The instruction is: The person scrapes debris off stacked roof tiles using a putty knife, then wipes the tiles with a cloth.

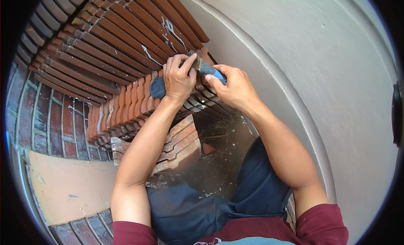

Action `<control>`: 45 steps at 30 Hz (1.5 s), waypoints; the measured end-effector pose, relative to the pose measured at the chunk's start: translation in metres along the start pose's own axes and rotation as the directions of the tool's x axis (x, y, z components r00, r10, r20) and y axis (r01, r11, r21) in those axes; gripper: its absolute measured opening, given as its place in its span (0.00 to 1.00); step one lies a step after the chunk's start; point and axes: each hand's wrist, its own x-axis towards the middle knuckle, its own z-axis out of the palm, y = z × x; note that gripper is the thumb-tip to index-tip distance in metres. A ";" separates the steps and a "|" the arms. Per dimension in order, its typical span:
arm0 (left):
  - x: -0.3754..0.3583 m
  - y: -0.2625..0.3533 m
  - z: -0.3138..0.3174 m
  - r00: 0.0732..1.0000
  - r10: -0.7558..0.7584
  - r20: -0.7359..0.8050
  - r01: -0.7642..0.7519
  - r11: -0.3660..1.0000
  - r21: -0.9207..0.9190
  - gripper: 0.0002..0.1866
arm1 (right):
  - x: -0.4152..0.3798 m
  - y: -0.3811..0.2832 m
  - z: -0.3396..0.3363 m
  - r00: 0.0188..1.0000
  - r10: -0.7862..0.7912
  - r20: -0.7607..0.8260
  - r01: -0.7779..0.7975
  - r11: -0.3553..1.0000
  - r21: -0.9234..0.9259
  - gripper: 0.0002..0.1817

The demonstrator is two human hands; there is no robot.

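Observation:
My right hand (231, 83) is wrapped round the blue handle of a scraper-like tool (207, 69), whose dark, flat end points up and left. My left hand (180, 76) is beside that end, its fingers bent and pressed near the tool's tip; what they grip, if anything, I cannot make out. Both hands are at the right end of the stacked roof tiles (130, 104). A dark blue cloth-like lump (158, 88) lies against the tiles, just left of my left wrist.
Long brown tiles (113, 38) with white paint drips are stacked behind. A curved pale wall (294, 47) rises on the right. Loose tiles (181, 144) lie below my forearms, beside dusty ground (219, 160). Brick paving (54, 118) and a beige slab (71, 186) are at left.

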 end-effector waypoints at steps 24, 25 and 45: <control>0.018 -0.029 0.011 0.998 0.058 0.018 -0.058 0.998 0.007 0.20 | 0.007 0.018 0.024 0.976 -0.201 -0.085 0.211 0.968 0.132 0.16; 0.017 -0.030 0.012 0.998 0.053 0.020 -0.053 0.999 0.004 0.20 | 0.007 0.019 0.025 0.973 -0.211 -0.089 0.221 0.968 0.122 0.16; 0.014 -0.032 0.014 0.996 0.048 0.075 -0.048 0.999 -0.005 0.22 | 0.006 0.016 0.024 0.989 -0.141 -0.036 0.144 0.984 0.106 0.15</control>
